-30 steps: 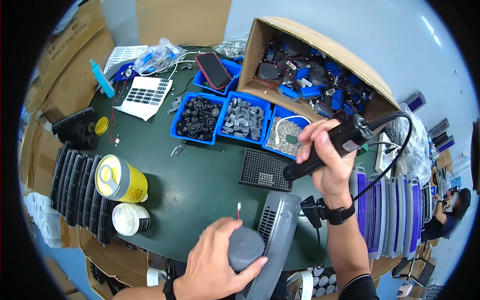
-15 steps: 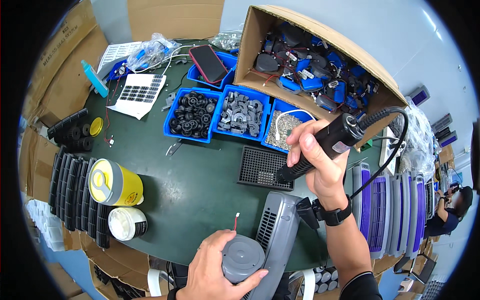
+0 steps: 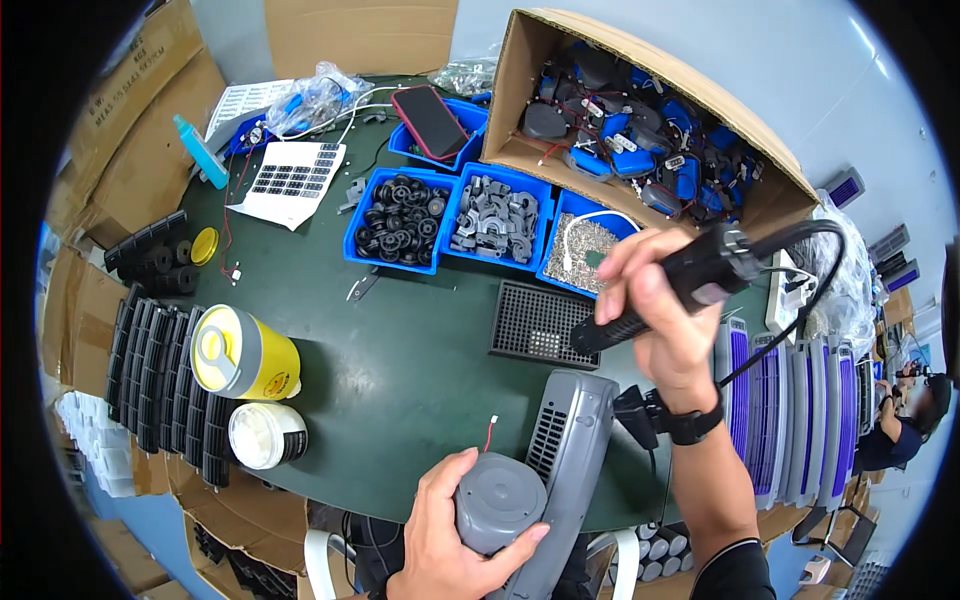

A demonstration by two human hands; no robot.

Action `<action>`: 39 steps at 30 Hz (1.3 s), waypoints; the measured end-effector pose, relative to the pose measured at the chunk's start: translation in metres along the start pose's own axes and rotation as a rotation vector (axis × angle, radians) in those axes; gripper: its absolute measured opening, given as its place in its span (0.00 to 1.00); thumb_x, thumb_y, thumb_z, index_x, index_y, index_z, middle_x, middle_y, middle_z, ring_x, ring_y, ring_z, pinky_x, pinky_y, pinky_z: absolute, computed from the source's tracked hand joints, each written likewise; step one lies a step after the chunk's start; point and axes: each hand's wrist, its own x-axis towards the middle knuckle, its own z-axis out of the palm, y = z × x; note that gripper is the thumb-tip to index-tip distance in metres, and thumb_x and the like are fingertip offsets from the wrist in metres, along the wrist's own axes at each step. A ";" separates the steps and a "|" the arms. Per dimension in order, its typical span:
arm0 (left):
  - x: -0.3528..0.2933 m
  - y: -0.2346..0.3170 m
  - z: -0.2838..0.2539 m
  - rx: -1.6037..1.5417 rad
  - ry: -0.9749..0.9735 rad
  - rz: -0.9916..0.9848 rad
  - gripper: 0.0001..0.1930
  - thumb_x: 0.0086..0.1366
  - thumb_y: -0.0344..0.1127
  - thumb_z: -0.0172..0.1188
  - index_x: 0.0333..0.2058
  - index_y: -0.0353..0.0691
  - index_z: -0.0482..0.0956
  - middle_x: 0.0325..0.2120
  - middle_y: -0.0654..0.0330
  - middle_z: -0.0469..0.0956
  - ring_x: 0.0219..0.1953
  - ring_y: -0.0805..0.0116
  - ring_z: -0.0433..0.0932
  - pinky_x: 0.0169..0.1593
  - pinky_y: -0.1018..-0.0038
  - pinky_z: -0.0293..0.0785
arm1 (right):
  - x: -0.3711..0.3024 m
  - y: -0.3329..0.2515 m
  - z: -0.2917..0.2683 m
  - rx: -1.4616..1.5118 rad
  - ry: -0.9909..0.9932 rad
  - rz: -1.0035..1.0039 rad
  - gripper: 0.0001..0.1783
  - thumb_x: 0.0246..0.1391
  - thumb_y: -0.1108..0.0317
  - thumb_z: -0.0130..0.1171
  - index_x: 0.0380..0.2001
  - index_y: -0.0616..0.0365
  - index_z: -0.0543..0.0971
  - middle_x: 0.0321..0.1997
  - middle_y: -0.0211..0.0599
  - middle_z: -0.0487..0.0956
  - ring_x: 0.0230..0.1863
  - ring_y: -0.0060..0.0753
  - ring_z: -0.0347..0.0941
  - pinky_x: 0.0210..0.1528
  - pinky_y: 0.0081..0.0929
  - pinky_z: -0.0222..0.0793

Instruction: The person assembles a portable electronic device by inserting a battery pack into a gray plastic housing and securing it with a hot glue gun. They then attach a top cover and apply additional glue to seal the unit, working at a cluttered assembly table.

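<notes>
My left hand (image 3: 445, 540) is closed around a grey round plastic housing (image 3: 502, 498), which has a short red wire with a white plug at its far side. The housing sits against a long grey casing with vent slots (image 3: 572, 430) near the table's front edge. My right hand (image 3: 672, 325) grips a black corded electric screwdriver (image 3: 705, 268), tilted with its nose down to the left. That nose is at the right part of a black perforated tray (image 3: 515, 325) with some shiny screws in it; whether it touches cannot be seen.
Blue bins hold black wheels (image 3: 402, 215), grey clips (image 3: 495, 218) and small screws (image 3: 575, 240). A cardboard box (image 3: 520, 170) of blue-wrapped parts stands behind. At left are a yellow jug (image 3: 262, 355), a white tub (image 3: 262, 435) and black ribbed rollers (image 3: 150, 370); purple-grey panels (image 3: 765, 420) stand right.
The whole view has shifted slightly, with table things now a little further right. Both hands keep their grips, and the screwdriver's nose stays at the tray.
</notes>
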 end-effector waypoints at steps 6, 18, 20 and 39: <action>-0.003 -0.026 0.009 0.003 -0.003 0.079 0.45 0.53 0.41 0.83 0.63 0.29 0.66 0.53 0.44 0.77 0.50 0.52 0.84 0.56 0.61 0.80 | 0.006 -0.058 0.010 0.177 -0.061 -0.007 0.20 0.75 0.52 0.53 0.40 0.62 0.74 0.39 0.49 0.80 0.27 0.31 0.74 0.31 0.33 0.76; -0.007 -0.025 0.010 0.023 0.017 0.047 0.45 0.51 0.40 0.85 0.61 0.30 0.67 0.55 0.41 0.76 0.53 0.49 0.81 0.57 0.61 0.79 | 0.005 -0.041 0.078 0.427 0.126 0.610 0.26 0.72 0.43 0.56 0.31 0.57 0.79 0.32 0.42 0.81 0.21 0.29 0.74 0.23 0.31 0.72; -0.006 -0.027 0.010 0.040 -0.001 0.070 0.46 0.52 0.39 0.84 0.62 0.30 0.65 0.54 0.44 0.75 0.50 0.55 0.83 0.55 0.63 0.79 | 0.004 -0.039 0.082 0.392 0.119 0.616 0.26 0.71 0.43 0.57 0.30 0.56 0.79 0.31 0.42 0.80 0.20 0.29 0.73 0.23 0.30 0.72; -0.006 -0.029 0.010 0.053 -0.015 0.076 0.47 0.53 0.37 0.83 0.65 0.33 0.63 0.54 0.45 0.78 0.50 0.58 0.84 0.57 0.65 0.80 | 0.023 -0.037 0.028 0.569 -0.177 0.328 0.29 0.79 0.45 0.42 0.43 0.62 0.79 0.44 0.48 0.81 0.29 0.32 0.75 0.31 0.33 0.76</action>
